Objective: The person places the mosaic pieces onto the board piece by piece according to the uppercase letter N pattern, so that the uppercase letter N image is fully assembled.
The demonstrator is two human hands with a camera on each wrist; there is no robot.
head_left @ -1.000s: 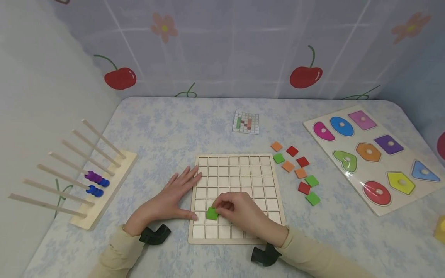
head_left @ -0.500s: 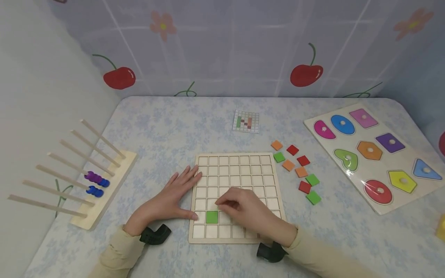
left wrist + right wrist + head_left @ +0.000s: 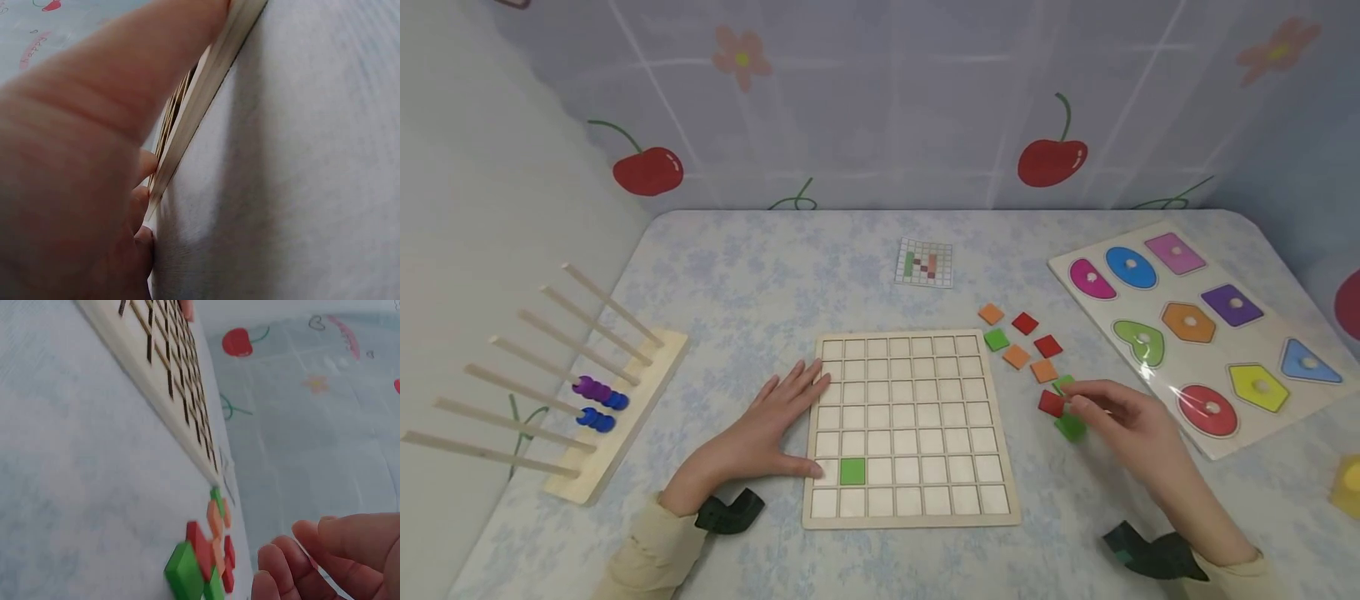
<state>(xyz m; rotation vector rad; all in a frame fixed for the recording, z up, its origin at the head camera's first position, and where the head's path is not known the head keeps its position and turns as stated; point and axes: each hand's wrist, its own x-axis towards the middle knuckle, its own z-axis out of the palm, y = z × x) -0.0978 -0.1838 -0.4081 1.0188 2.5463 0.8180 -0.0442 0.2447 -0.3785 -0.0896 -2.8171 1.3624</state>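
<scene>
My left hand (image 3: 767, 429) lies with spread fingers along the left side of a wooden grid board (image 3: 912, 523), its thumb and fingertips touching the frame. One green tile (image 3: 852, 471) sits in a cell of the board, second row from the front. Over to the right, my right hand (image 3: 1131, 429) hovers by the loose tiles, thumb and index finger slightly apart. Its fingertips partly cover a green tile (image 3: 1063, 384); a red tile (image 3: 1051, 403) and another green tile (image 3: 1071, 428) lie just below them. In the right wrist view, nothing shows between the fingers.
More orange, red and green tiles, such as an orange tile (image 3: 1017, 357), lie right of the board. A small printed pattern card (image 3: 924, 263) is behind it. A knobbed shape puzzle (image 3: 1157, 387) lies at right; a pegged bead stand (image 3: 625, 417) stands at left.
The green tile, pinched by my right hand at first, now lies flat in its cell. My right hand has let it go and moved right to the loose tiles. The left hand stays put.
</scene>
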